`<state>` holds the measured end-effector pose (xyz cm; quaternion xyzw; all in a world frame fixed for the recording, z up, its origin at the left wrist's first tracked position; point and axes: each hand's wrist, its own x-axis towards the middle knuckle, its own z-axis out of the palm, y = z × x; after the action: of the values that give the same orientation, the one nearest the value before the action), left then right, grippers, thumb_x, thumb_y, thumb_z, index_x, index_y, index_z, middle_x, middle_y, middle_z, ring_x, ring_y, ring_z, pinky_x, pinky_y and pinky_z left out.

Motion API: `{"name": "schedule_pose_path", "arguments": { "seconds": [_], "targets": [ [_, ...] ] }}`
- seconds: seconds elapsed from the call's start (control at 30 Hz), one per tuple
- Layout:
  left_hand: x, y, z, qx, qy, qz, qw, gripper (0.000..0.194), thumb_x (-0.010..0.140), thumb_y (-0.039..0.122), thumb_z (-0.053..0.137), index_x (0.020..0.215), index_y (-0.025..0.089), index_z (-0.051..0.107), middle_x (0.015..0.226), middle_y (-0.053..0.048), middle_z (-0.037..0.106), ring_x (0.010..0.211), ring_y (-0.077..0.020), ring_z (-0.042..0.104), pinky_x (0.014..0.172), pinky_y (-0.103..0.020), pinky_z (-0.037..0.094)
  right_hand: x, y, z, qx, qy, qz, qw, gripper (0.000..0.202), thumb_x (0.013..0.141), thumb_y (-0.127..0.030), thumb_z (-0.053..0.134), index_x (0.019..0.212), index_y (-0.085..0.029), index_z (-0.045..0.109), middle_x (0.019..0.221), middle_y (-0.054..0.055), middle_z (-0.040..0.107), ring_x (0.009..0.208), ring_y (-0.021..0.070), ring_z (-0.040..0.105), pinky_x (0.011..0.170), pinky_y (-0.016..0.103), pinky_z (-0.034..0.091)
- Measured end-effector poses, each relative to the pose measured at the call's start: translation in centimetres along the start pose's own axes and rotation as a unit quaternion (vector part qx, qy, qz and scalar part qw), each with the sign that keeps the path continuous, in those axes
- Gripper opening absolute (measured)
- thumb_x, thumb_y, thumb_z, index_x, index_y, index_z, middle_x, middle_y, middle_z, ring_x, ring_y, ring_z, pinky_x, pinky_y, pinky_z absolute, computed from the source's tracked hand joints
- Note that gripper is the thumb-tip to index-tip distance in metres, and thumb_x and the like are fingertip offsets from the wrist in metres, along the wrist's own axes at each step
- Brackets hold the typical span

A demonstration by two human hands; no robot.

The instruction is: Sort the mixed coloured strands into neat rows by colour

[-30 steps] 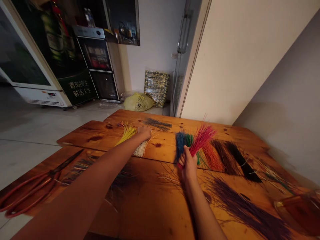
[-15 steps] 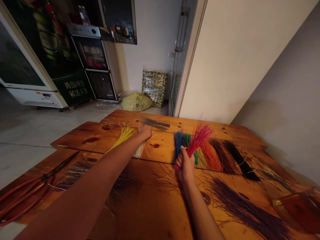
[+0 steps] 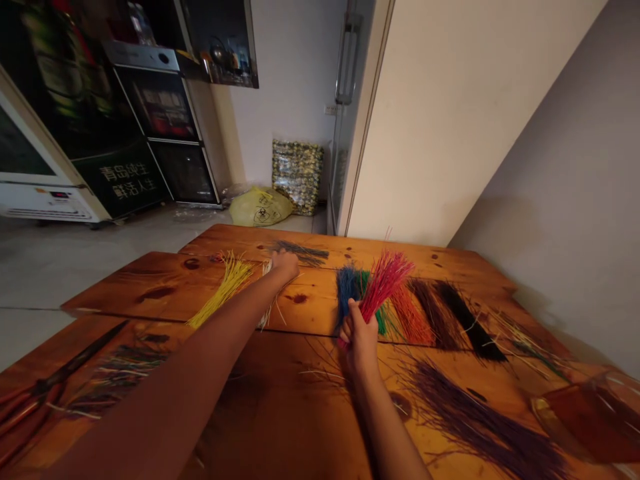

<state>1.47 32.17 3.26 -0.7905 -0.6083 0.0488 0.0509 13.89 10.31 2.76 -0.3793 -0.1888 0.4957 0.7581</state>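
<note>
While the right hand (image 3: 358,331) keeps its closed grip on the upright red straw bundle (image 3: 384,283), barely shifted, the left hand (image 3: 285,263) stays reached out, fingers curled onto pale straws (image 3: 267,308) beside the yellow straw bundle (image 3: 223,293) on the worktop (image 3: 310,407).

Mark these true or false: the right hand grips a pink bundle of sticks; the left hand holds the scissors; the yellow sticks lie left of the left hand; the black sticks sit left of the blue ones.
1. The right hand grips a pink bundle: true.
2. The left hand holds the scissors: false; the scissors lie untouched at the table's near left, and the hand rests far out by pale sticks.
3. The yellow sticks lie left of the left hand: true.
4. The black sticks sit left of the blue sticks: false; they lie to the right.
</note>
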Motion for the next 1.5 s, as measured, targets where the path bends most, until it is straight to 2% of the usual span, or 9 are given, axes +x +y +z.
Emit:
{"name": "schedule_pose_path", "arguments": {
  "seconds": [0.3, 0.5, 0.63, 0.73, 0.87, 1.03, 1.27, 1.4, 1.5],
  "targets": [
    [1.1, 0.3, -0.2, 0.038, -0.034, 0.031, 0.998, 0.035, 0.074, 0.042, 0.061, 0.095, 0.013, 0.062, 0.108, -0.011, 0.059, 0.111, -0.0273, 0.045, 0.091, -0.046, 0.034, 0.0, -0.5, 0.0, 0.014, 0.009, -0.008, 1.0, 0.036, 0.067, -0.04, 0.069, 0.073, -0.024, 0.038, 0.04, -0.016, 0.02, 0.03, 0.0023, 0.012, 0.027, 0.013, 0.014],
    [1.5, 0.3, -0.1, 0.035, -0.026, 0.042, 0.998, 0.043, 0.068, 0.041, 0.065, 0.101, 0.014, 0.063, 0.114, -0.015, 0.057, 0.113, -0.0311, 0.042, 0.091, -0.046, 0.034, 0.1, -0.4, 0.0, 0.009, 0.015, -0.009, 1.0, 0.037, 0.066, -0.041, 0.069, 0.072, -0.024, 0.037, 0.041, -0.017, 0.019, 0.03, 0.0021, 0.012, 0.027, 0.012, 0.013],
    [1.3, 0.2, -0.2, 0.03, -0.012, 0.049, 0.998, 0.044, 0.064, 0.043, 0.065, 0.099, 0.016, 0.065, 0.111, -0.016, 0.059, 0.111, -0.0321, 0.042, 0.09, -0.041, 0.035, 0.3, -0.2, -0.2, 0.01, 0.012, -0.006, 1.0, 0.037, 0.067, -0.041, 0.069, 0.073, -0.024, 0.037, 0.042, -0.016, 0.019, 0.031, 0.002, 0.012, 0.027, 0.012, 0.013],
    [1.3, 0.1, -0.3, 0.028, -0.002, 0.057, 0.998, 0.046, 0.064, 0.046, 0.064, 0.1, 0.016, 0.064, 0.113, -0.016, 0.058, 0.111, -0.0318, 0.041, 0.09, -0.041, 0.035, 0.3, -0.1, -0.4, 0.018, 0.008, -0.004, 1.0, 0.036, 0.068, -0.041, 0.068, 0.073, -0.024, 0.038, 0.042, -0.016, 0.018, 0.031, 0.0022, 0.012, 0.028, 0.012, 0.014],
    [1.4, -0.1, -0.5, 0.028, 0.003, 0.057, 0.998, 0.043, 0.074, 0.042, 0.058, 0.105, 0.014, 0.061, 0.118, -0.016, 0.054, 0.114, -0.0306, 0.04, 0.092, -0.044, 0.033, 0.3, -0.1, -0.3, 0.019, 0.009, -0.005, 1.0, 0.035, 0.069, -0.04, 0.068, 0.073, -0.023, 0.037, 0.042, -0.016, 0.019, 0.031, 0.002, 0.012, 0.028, 0.012, 0.014],
    [1.6, 0.2, -0.7, 0.04, -0.024, 0.049, 0.998, 0.037, 0.081, 0.039, 0.055, 0.107, 0.014, 0.057, 0.118, -0.011, 0.052, 0.115, -0.0268, 0.042, 0.094, -0.047, 0.033, 0.3, -0.1, -0.2, 0.014, 0.011, -0.005, 1.0, 0.037, 0.067, -0.041, 0.069, 0.073, -0.023, 0.038, 0.042, -0.016, 0.02, 0.03, 0.0017, 0.014, 0.028, 0.012, 0.014],
    [1.8, 0.8, -0.8, 0.048, -0.049, 0.044, 0.997, 0.04, 0.075, 0.043, 0.062, 0.104, 0.015, 0.059, 0.118, -0.011, 0.054, 0.115, -0.0277, 0.043, 0.094, -0.048, 0.034, 0.2, -0.1, -0.2, 0.026, 0.014, -0.002, 1.0, 0.036, 0.067, -0.04, 0.07, 0.072, -0.023, 0.038, 0.041, -0.016, 0.02, 0.03, 0.0019, 0.014, 0.027, 0.011, 0.014],
    [1.6, 0.8, -0.7, 0.042, -0.037, 0.042, 0.998, 0.047, 0.066, 0.045, 0.068, 0.102, 0.014, 0.062, 0.115, -0.014, 0.057, 0.115, -0.0309, 0.042, 0.092, -0.047, 0.034, 0.1, -0.2, -0.1, 0.028, 0.013, -0.006, 1.0, 0.036, 0.067, -0.039, 0.07, 0.073, -0.023, 0.038, 0.041, -0.016, 0.019, 0.03, 0.0019, 0.013, 0.027, 0.011, 0.015],
    [1.3, 0.6, -0.6, 0.038, -0.02, 0.041, 0.998, 0.049, 0.065, 0.045, 0.066, 0.103, 0.015, 0.062, 0.114, -0.016, 0.057, 0.113, -0.031, 0.043, 0.09, -0.044, 0.036, 0.1, -0.2, 0.0, 0.024, 0.019, -0.004, 1.0, 0.036, 0.067, -0.039, 0.07, 0.073, -0.023, 0.039, 0.041, -0.016, 0.02, 0.03, 0.0019, 0.013, 0.027, 0.011, 0.015]
  ]
}}
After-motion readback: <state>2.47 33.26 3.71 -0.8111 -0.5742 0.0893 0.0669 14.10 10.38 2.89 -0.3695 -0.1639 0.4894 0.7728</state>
